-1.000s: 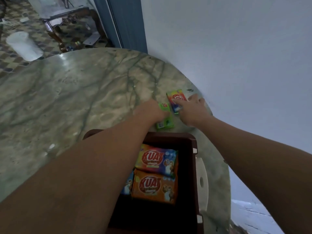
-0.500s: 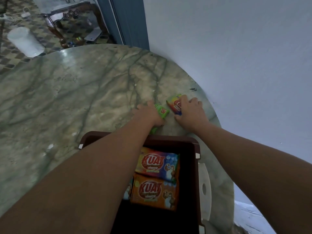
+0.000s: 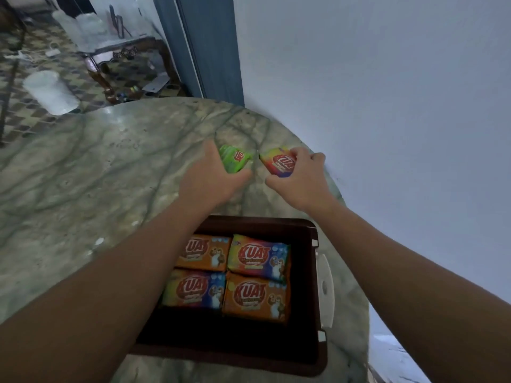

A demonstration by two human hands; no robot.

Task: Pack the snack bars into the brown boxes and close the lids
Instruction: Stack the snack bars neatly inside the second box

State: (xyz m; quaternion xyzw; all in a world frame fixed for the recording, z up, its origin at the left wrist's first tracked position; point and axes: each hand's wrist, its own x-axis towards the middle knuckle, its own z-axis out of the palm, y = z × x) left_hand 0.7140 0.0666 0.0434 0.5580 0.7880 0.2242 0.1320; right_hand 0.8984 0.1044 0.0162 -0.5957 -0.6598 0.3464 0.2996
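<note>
1. Nearest: brown box (image 3: 315, 272), open, on the marble table (image 3: 83, 189); white handle (image 3: 326, 288) on its right side.
2. Inside: four packets in two rows, orange packet (image 3: 255, 297) front right, rainbow packet (image 3: 193, 290) front left, second rainbow packet (image 3: 260, 257) back right, second orange packet (image 3: 206, 252) back left, partly behind the left forearm.
3. Beyond the box: left hand (image 3: 210, 181), fingers curled round a green packet (image 3: 235, 158).
4. Just beside: right hand (image 3: 301, 181), fingers and thumb pinching a multicoloured packet (image 3: 278, 163).
5. Farthest: white wall (image 3: 387, 92), blue door frame (image 3: 210, 45), patterned floor (image 3: 33, 111).
</note>
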